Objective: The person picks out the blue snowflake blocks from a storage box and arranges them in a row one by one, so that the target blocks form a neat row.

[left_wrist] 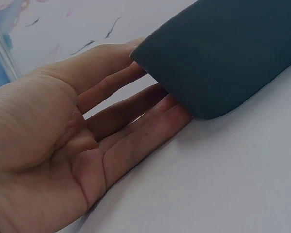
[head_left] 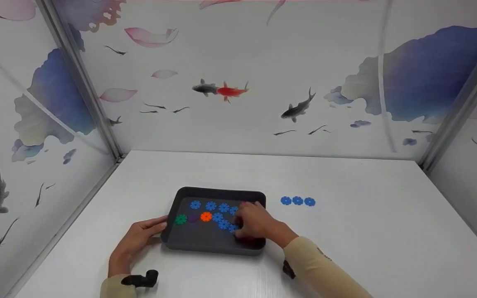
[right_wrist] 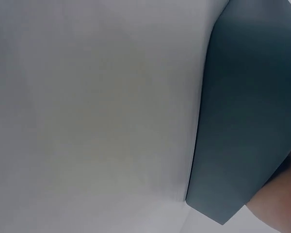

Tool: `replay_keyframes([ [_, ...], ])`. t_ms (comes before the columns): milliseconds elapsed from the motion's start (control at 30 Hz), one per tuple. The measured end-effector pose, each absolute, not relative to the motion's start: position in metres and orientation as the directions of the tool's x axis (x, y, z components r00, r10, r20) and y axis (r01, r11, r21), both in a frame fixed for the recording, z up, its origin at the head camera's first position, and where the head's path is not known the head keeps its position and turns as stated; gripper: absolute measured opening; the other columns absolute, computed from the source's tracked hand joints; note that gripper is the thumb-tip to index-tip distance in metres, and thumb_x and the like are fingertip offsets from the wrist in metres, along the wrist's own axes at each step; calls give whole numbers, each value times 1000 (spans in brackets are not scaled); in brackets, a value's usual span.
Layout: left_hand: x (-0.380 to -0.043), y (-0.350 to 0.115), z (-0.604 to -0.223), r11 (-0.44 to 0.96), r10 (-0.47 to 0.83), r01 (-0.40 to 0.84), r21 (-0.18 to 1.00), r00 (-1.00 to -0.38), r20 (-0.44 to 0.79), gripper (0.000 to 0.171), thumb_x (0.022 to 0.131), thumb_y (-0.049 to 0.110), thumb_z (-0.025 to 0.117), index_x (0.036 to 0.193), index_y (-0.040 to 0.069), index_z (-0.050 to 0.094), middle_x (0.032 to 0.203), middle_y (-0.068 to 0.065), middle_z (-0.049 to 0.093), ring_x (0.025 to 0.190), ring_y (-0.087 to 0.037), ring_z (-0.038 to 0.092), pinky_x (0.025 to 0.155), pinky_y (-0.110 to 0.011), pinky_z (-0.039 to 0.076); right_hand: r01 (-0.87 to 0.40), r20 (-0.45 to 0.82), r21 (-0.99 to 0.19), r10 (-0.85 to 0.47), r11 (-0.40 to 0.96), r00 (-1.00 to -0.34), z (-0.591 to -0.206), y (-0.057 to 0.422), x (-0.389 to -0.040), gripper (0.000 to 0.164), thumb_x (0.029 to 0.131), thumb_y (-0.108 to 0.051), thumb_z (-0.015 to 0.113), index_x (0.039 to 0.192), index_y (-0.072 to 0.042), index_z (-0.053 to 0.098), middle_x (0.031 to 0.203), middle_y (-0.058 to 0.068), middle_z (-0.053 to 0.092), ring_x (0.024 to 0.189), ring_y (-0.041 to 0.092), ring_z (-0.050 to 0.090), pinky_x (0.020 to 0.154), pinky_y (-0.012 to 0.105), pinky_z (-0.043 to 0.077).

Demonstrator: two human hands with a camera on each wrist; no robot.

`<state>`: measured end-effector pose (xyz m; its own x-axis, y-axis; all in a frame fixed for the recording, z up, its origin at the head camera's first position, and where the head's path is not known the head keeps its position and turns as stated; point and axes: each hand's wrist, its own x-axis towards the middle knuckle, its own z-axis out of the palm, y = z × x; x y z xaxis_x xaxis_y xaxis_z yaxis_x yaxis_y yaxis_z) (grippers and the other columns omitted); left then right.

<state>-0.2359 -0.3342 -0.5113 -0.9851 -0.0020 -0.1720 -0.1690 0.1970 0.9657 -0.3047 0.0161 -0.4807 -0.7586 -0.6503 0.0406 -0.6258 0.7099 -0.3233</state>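
Note:
A dark grey tray [head_left: 205,244] stands on the white table with flower-shaped plastic discs inside. My left hand [head_left: 137,240] holds the tray's left side, its fingertips against the wall and rim in the left wrist view. Inside the tray's right part, my right hand [head_left: 259,221] reaches down with bent fingers, thumb and fingertips at a blue disc [head_left: 232,228]; I cannot tell whether it is pinched. Several other blue discs [head_left: 210,205] lie to the left, near an orange disc [head_left: 206,216], a purple disc [head_left: 193,218] and a green disc [head_left: 181,219]. The right hand hides part of the tray.
Three blue discs [head_left: 297,200] lie in a row on the table [head_left: 367,223], right of the tray. White panels [head_left: 263,54] printed with fish and petals enclose the table's back and sides, with metal posts [head_left: 83,78] at the corners.

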Motion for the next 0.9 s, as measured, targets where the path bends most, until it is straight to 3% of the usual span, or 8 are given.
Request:
replay_keyframes([
  [233, -237, -334, -511, 199, -4, -177, 964, -984, -180, 57, 93, 34, 72, 140, 5, 57, 152, -18, 49, 127, -19, 60, 100, -34, 56, -627, 37, -315, -651, 712, -758, -480, 17, -305, 27, 81, -35, 82, 102, -17, 80, 100, -3, 72, 108, 20, 59, 115, 65, 34],
  [633, -239, -332, -510, 214, -19, -183, 960, -983, -183, 56, 93, 35, 71, 140, 6, 58, 152, -18, 49, 130, -24, 59, 100, -35, 57, -618, 24, -312, -645, 721, -764, -478, 18, -307, 26, 80, -36, 81, 97, -17, 79, 100, -2, 69, 109, 20, 57, 116, 65, 33],
  [900, -236, -332, -509, 217, -28, -193, 957, -981, -191, 55, 94, 34, 71, 139, 6, 58, 152, -19, 49, 132, -27, 58, 101, -37, 56, -654, 81, -270, -660, 707, -747, -473, 21, -309, 28, 81, -39, 80, 98, -17, 78, 101, -1, 73, 98, 17, 56, 100, 50, 45],
])
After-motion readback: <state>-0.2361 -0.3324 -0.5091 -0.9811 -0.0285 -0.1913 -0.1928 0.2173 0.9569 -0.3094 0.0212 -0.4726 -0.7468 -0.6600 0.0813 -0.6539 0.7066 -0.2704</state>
